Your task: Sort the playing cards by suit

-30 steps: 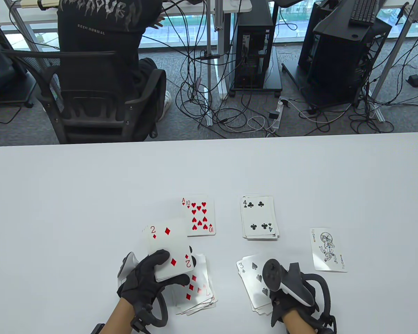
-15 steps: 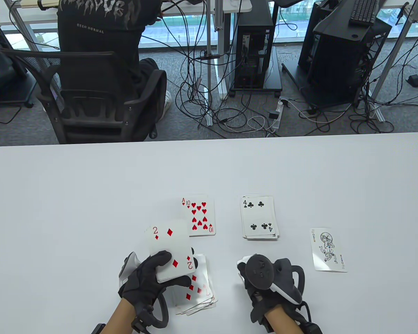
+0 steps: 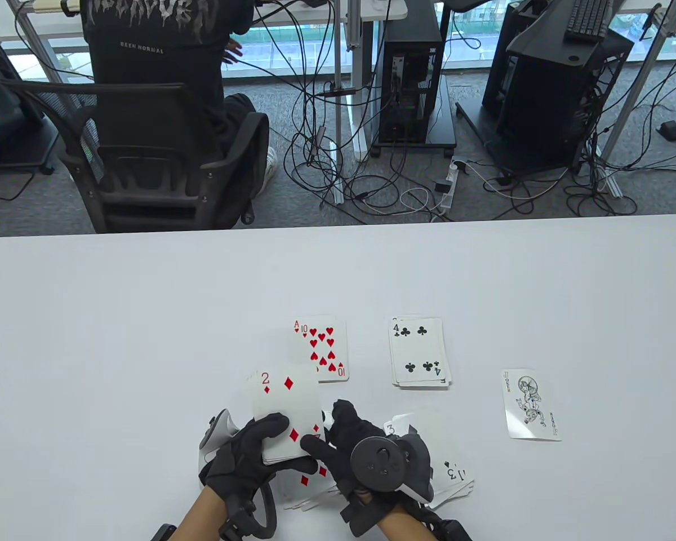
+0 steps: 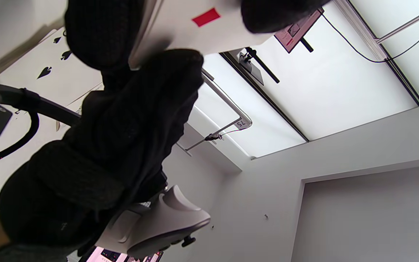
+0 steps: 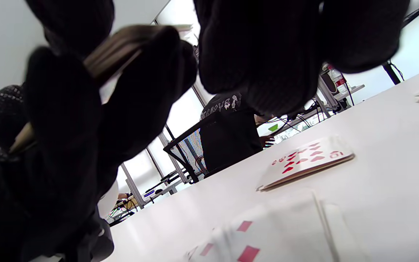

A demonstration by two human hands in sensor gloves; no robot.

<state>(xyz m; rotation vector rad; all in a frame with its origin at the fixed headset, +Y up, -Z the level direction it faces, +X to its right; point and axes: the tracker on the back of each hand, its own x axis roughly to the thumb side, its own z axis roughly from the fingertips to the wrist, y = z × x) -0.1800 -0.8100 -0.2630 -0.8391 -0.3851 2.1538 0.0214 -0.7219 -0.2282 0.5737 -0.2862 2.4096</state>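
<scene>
- Four piles of cards lay face up on the white table (image 3: 118, 315), and one joker card (image 3: 529, 404) lay alone on the right.
- The heart pile (image 3: 322, 349) had a ten on top. The club pile (image 3: 419, 352) had a four on top. The diamond pile (image 3: 310, 484) and the spade pile (image 3: 450, 473) were messy and partly hidden under the hands.
- There were two hands in black knit gloves, each with a hard round tracker.
- The left hand (image 3: 248, 456) gripped a held stack of cards (image 3: 287, 411), with the two of diamonds on top.
- The right hand (image 3: 366, 445) reached across to that stack. Its fingers touched the corner, but I could not tell if they pinched it.
- The right wrist view showed the stack's thin edges between dark fingers. The table view did not.
- The left wrist view showed spade marks beside the glove.
- Behind the table, a person (image 3: 158, 56) sat in a black mesh chair (image 3: 146, 163).
</scene>
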